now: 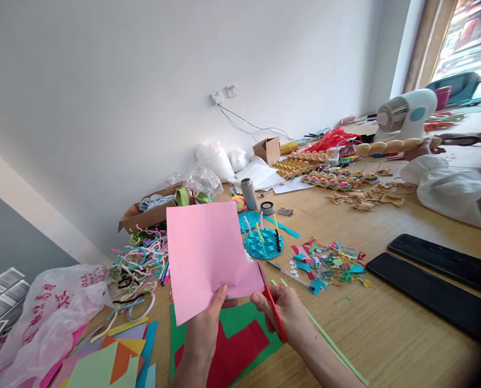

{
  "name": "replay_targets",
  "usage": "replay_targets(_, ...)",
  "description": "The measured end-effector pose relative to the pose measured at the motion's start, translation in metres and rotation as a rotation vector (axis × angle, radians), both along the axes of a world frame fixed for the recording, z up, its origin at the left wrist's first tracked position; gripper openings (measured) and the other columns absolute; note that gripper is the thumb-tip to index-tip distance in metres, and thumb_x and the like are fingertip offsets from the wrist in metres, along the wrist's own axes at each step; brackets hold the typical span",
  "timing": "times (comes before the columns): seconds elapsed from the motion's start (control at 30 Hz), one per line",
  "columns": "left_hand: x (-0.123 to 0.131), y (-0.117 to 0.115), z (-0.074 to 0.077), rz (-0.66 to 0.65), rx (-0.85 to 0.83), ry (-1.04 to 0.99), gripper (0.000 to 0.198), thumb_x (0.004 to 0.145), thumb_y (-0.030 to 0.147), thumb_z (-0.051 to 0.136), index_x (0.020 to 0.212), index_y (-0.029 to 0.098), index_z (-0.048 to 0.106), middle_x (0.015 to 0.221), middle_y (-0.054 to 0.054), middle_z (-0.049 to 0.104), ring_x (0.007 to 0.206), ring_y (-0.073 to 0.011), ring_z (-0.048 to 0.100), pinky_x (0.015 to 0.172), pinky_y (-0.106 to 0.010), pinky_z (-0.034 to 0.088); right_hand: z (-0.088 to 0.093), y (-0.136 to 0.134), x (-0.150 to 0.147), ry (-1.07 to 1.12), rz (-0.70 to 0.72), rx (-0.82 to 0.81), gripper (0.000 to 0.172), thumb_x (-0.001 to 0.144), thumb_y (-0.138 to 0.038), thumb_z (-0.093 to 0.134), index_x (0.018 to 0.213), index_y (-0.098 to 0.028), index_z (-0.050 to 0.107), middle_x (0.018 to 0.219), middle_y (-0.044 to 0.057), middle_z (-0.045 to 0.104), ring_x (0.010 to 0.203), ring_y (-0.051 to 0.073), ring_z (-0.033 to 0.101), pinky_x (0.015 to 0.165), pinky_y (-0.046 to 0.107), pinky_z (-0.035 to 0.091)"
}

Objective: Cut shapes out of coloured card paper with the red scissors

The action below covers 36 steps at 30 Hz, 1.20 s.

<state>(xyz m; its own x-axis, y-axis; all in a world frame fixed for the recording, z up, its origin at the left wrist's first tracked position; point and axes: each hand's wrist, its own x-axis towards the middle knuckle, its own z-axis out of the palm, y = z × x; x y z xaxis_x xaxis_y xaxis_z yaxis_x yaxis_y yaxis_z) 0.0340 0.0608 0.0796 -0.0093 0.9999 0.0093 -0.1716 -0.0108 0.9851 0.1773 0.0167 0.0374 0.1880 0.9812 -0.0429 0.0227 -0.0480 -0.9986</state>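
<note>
Up close, the left hand (208, 323) pinches the bottom edge of a pink paper sheet (208, 253), held upright above red and green sheets (232, 345). The right hand (283, 312) grips red-handled scissors (270, 302), blades at the sheet's lower right corner. Beyond them stands a teal disc with pipe cleaners (263, 242); right of it lie paper scraps (329, 261).

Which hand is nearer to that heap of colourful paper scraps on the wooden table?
Right. The right hand, holding red-handled scissors, sits just below-left of the heap of colourful paper scraps; the left hand is farther left, pinching the pink paper sheet.
</note>
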Motion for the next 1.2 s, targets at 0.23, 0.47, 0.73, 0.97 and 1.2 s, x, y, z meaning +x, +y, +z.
replay_targets(0.23, -0.0003, 0.0002, 0.0013, 0.008, 0.029, 0.051, 0.067, 0.061, 0.026, 0.078, 0.121, 0.016, 0.05, 0.109, -0.011, 0.063, 0.085, -0.0226, 0.065, 0.058, -0.028, 0.059, 0.0028, -0.0007, 0.0021, -0.01, 0.007, 0.016, 0.049, 0.07, -0.065, 0.056, 0.059, -0.017, 0.05, 0.037, -0.006, 0.042, 0.034, 0.008, 0.039, 0.035, 0.019, 0.023)
replay_targets(0.47, -0.0031, 0.0029, -0.0013, 0.002, 0.051, 0.101, 0.064, 0.062, 0.028, 0.077, 0.12, 0.017, 0.052, 0.107, -0.008, 0.065, 0.08, -0.0211, 0.066, 0.061, -0.03, 0.06, 0.0023, -0.0005, 0.0024, 0.012, 0.019, 0.022, 0.05, 0.07, -0.066, 0.055, 0.058, -0.018, 0.045, 0.037, -0.006, 0.042, 0.033, 0.007, 0.037, 0.035, 0.018, 0.022)
replay_targets(0.73, -0.0012, 0.0002, 0.0, -0.024, 0.008, 0.065, 0.064, 0.061, 0.027, 0.077, 0.12, 0.017, 0.052, 0.114, -0.01, 0.061, 0.08, -0.0207, 0.065, 0.056, -0.029, 0.059, -0.0008, 0.001, 0.0016, 0.025, -0.015, 0.007, 0.051, 0.07, -0.067, 0.055, 0.058, -0.018, 0.045, 0.035, -0.005, 0.043, 0.032, 0.007, 0.038, 0.034, 0.017, 0.025)
replay_targets(0.97, -0.002, 0.0015, -0.0024, -0.019, 0.033, 0.069, 0.072, 0.062, 0.027, 0.077, 0.126, 0.019, 0.045, 0.117, -0.011, 0.059, 0.084, -0.0213, 0.064, 0.056, -0.028, 0.058, 0.0012, 0.0001, 0.0019, 0.018, -0.009, 0.021, 0.051, 0.07, -0.067, 0.055, 0.057, -0.019, 0.045, 0.035, -0.006, 0.04, 0.031, 0.007, 0.039, 0.033, 0.017, 0.024)
replay_targets(1.2, -0.0017, 0.001, -0.0031, -0.026, 0.029, 0.075, 0.066, 0.062, 0.029, 0.077, 0.121, 0.015, 0.049, 0.112, -0.012, 0.06, 0.081, -0.0213, 0.064, 0.056, -0.028, 0.058, -0.0053, 0.0002, 0.0011, 0.048, -0.015, 0.003, 0.049, 0.071, -0.065, 0.056, 0.06, -0.018, 0.048, 0.035, -0.007, 0.041, 0.03, 0.008, 0.04, 0.032, 0.017, 0.024)
